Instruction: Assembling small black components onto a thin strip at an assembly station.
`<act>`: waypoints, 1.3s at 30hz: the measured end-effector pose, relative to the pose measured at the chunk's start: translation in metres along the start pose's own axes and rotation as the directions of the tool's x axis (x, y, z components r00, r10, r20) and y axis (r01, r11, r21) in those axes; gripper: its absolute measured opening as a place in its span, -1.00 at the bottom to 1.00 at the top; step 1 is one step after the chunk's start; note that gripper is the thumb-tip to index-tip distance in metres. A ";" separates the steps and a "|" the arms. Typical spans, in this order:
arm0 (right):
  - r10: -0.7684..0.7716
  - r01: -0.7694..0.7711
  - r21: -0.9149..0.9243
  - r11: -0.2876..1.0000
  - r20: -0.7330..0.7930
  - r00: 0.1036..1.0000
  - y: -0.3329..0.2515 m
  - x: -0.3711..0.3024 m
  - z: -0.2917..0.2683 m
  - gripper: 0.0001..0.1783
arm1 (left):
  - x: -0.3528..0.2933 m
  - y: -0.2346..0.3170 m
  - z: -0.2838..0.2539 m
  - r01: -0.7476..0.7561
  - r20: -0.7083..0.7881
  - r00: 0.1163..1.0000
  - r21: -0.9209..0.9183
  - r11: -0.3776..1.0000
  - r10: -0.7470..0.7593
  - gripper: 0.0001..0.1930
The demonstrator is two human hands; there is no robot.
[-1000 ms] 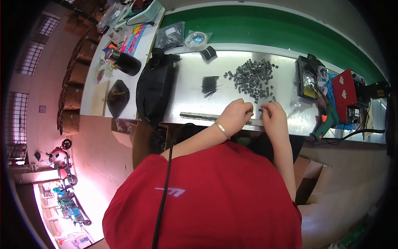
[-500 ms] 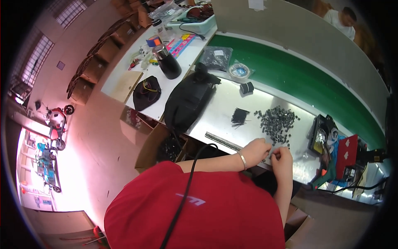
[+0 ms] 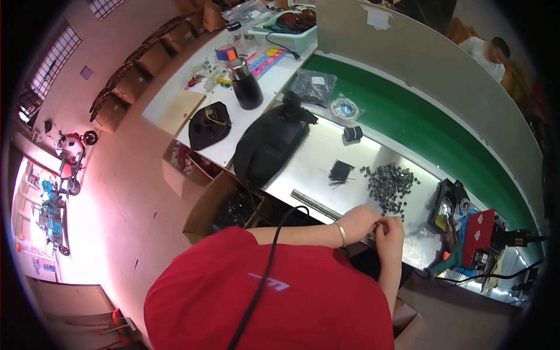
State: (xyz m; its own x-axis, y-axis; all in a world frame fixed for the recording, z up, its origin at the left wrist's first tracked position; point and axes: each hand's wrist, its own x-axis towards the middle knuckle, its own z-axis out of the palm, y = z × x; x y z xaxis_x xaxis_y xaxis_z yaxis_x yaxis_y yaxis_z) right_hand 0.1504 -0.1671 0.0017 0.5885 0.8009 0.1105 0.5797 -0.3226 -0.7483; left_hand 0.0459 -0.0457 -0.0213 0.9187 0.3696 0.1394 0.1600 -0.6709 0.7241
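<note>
The left hand (image 3: 359, 222) and the right hand (image 3: 391, 231) meet low over the near edge of a shiny silver-coloured metal worktop (image 3: 319, 149), their fingers bent and the fingertips almost touching. A tiny dark piece (image 3: 378, 224) shows between those fingertips; whether one hand or both pinch it, I cannot tell (the fingers cover most of it). Just beyond the hands lies a loose heap of small, blocky black pieces (image 3: 389, 185), and to its left a bundle of thin, straight black strands (image 3: 340, 172). A long, narrow dark strip with a row of small marks (image 3: 315, 204) lies along the near edge, its right end running toward the left hand. Farther left rests a bulky black fabric bag (image 3: 269, 144).
</note>
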 end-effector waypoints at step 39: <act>-0.071 0.071 0.020 0.997 0.006 0.997 0.005 -0.004 -0.001 -0.89 | 0.010 0.000 -0.030 0.082 0.160 0.984 0.023 0.996 -0.085 -0.88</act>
State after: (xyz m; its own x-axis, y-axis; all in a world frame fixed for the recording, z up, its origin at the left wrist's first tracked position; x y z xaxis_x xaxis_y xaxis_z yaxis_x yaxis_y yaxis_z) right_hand 0.1517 -0.1727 -0.0019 0.5422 0.8249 0.1596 0.6088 -0.2548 -0.7513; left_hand 0.0439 -0.0222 0.0004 0.9476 0.3177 -0.0321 0.2432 -0.6530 0.7172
